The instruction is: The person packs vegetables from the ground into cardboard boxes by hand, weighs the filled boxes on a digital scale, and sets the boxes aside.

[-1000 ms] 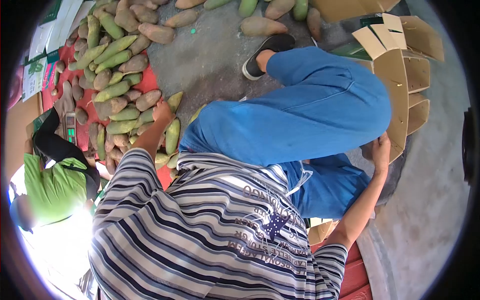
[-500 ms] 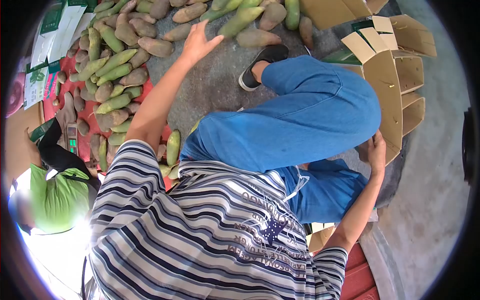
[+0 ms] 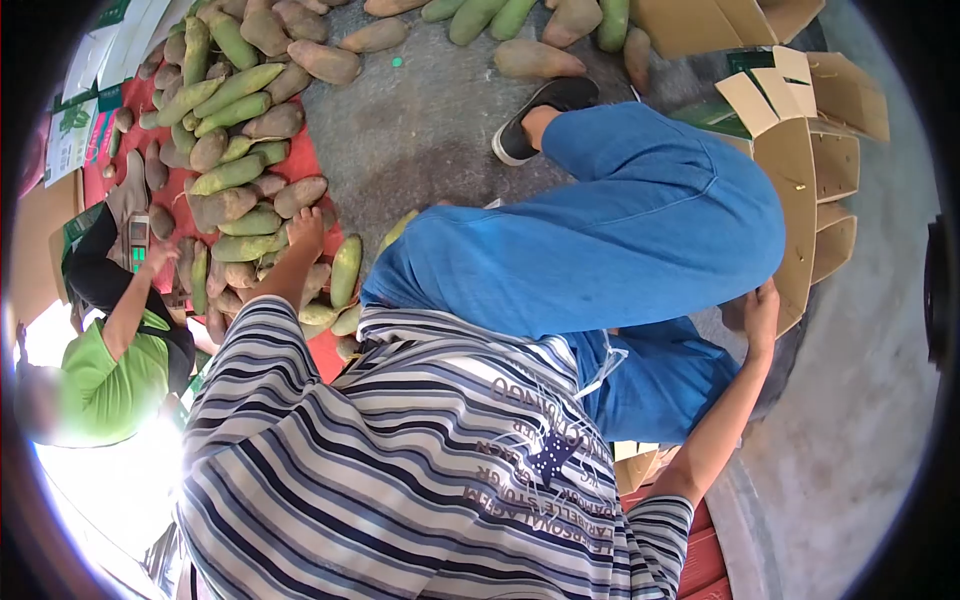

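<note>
While the left hand (image 3: 305, 232) is at a brown root vegetable (image 3: 300, 196) in the left pile (image 3: 226, 177), can't tell if its grip is closed. Right hand (image 3: 763, 314) is by the right-side carton (image 3: 790, 178), grip unclear. Vegetable's probably firm, fairly heavy, bruisable; take it mid-body.

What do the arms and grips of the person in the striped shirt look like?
Both arms come out of loose, short sleeves with black, white and grey-blue stripes. The left grip and right grip are ordinary hands with no gloves. I see no watch on either wrist.
</note>
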`<state>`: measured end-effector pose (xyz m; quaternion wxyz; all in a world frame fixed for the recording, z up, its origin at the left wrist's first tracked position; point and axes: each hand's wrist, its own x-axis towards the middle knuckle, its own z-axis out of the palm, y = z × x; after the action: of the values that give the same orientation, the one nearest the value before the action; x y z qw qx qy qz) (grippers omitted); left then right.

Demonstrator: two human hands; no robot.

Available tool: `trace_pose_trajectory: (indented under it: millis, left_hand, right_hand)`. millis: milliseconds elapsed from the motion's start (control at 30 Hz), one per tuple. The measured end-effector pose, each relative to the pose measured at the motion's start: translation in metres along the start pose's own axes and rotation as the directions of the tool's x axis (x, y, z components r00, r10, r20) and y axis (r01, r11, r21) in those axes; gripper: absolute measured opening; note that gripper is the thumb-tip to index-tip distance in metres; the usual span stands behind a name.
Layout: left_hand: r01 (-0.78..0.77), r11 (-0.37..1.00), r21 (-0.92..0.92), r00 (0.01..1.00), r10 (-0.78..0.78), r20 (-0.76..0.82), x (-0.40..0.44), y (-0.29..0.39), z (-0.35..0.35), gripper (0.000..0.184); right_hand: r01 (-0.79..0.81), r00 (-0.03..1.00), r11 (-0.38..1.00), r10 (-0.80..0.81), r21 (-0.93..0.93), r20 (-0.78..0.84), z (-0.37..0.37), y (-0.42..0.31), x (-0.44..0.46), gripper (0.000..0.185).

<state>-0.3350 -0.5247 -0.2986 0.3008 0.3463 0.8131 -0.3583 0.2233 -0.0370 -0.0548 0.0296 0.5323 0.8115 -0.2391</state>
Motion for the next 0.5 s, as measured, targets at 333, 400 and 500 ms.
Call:
trace_pose_trajectory:
  millis: [333,400,500]
  left_hand:
    - [-0.057,0.998,-0.021,0.998,0.056,-0.043,0.017,0.004,-0.005,0.029]
    - [-0.063,0.997,-0.034,0.998,0.062,-0.03,0.013,0.006,-0.01,0.029]
    - [-0.092,0.995,0.025,0.995,0.093,-0.035,0.01,0.007,-0.014,0.028]
  right_hand:
    - [-0.075,0.997,0.997,0.075,0.007,0.027,-0.003,-0.011,-0.003,0.037]
    - [-0.087,0.996,0.996,0.087,0.003,0.013,-0.001,-0.009,-0.003,0.036]
    - [-0.071,0.997,0.997,0.071,0.016,-0.004,0.0,-0.013,-0.004,0.034]
